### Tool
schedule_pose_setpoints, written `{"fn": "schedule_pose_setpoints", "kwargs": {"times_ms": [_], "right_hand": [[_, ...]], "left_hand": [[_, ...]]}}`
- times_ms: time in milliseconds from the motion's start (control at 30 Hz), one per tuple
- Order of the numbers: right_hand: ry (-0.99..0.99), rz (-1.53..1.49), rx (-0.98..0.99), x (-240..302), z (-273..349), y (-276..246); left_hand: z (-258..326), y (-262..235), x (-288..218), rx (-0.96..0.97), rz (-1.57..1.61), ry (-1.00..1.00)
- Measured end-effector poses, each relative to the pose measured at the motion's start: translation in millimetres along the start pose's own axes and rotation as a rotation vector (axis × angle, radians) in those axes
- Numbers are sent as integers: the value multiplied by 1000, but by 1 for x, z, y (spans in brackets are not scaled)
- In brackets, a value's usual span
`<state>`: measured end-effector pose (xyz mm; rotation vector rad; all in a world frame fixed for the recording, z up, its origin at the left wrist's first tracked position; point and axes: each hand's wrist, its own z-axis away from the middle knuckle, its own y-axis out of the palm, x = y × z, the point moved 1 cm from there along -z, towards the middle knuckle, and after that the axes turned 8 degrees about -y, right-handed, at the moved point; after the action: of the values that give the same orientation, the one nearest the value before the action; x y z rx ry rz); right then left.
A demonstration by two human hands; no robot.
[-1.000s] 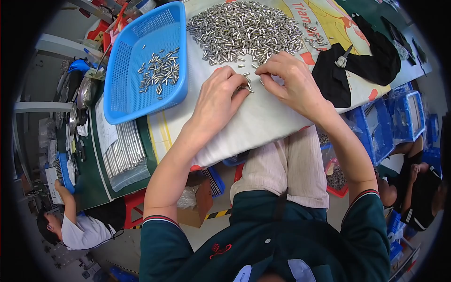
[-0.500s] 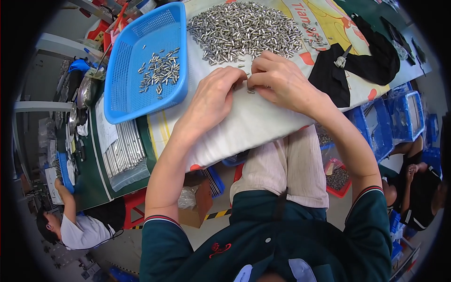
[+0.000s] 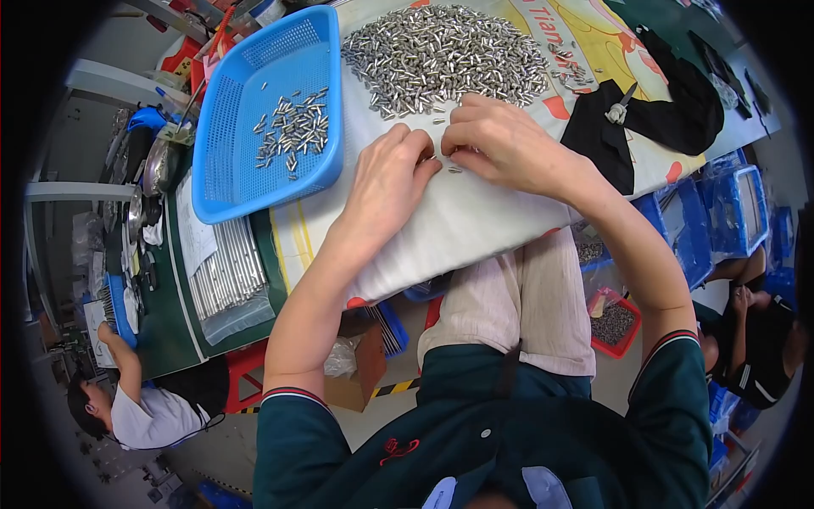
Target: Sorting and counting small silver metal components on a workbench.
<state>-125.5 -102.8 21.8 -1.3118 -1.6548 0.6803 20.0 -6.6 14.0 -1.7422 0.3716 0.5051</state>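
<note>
A large pile of small pointed metal pins [image 3: 449, 59] lies on the white cloth [image 3: 424, 242] in front of me. My left hand [image 3: 386, 182] rests at the near side of the pile, thumb and forefinger pinched on a tiny pin [image 3: 434, 158]. Beside it, my right hand [image 3: 500, 144] is closed with curled fingers; whatever they hold is hidden. Single pins lie on the cloth by the right fingertips, one [image 3: 454, 170] just below them. To the left, a blue perforated basket [image 3: 246, 102] has a smaller heap of the same pins inside.
Black cloth [image 3: 602, 127] with a small pointed tool on it lies right of the pile. Bagged metal rods [image 3: 225, 271] lie left on the green table. Blue crates [image 3: 678, 225] and a red bin [image 3: 612, 327] stand low at right. Other people sit at both sides.
The left fingertips have drawn slightly back toward me, and the right fingers have shifted a little. The whole view has moved slightly.
</note>
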Motion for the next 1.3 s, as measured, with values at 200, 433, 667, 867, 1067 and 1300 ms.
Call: {"fn": "schedule_pose_setpoints", "kwargs": {"times_ms": [200, 433, 667, 867, 1067, 1300], "right_hand": [[11, 99, 68, -1, 2, 1], [127, -41, -51, 0, 3, -10], [110, 45, -41, 9, 17, 0], [271, -38, -107, 4, 25, -29], [82, 63, -90, 9, 25, -17], [-119, 182, 26, 5, 16, -1]], "left_hand": [[-1, -1, -1, -1, -39, 129], [-1, -8, -3, -5, 51, 109], [1, -5, -2, 9, -91, 122], [3, -4, 0, -7, -195, 177], [6, -8, -4, 22, -238, 176], [6, -3, -6, -11, -336, 113]]}}
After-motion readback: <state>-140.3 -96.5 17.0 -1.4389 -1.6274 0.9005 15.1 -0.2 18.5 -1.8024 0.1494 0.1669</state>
